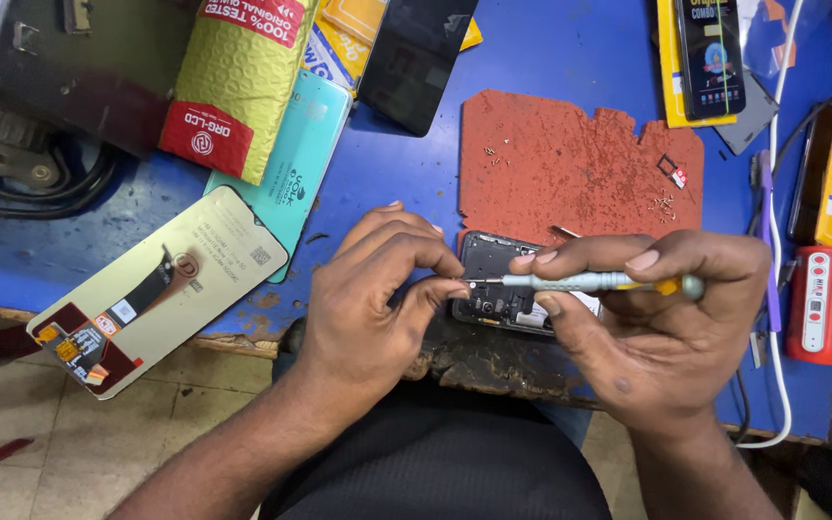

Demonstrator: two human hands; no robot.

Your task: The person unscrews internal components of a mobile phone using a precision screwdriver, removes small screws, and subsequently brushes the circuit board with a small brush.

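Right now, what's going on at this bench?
A person is working on an opened phone at the edge of a blue table. The right hand holds a screwdriver level, tip pointing left. The left hand pinches at that tip. A red mat with loose screws lies behind.

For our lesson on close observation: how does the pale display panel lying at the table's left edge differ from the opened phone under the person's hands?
The pale display panel lies free, touched by no hand; the opened phone sits under both hands. The panel shows a smooth cream back with a dark ribbon cable; the phone shows dark inner parts. The panel overhangs the blue table; the phone lies by the red mat. Both lie flat.
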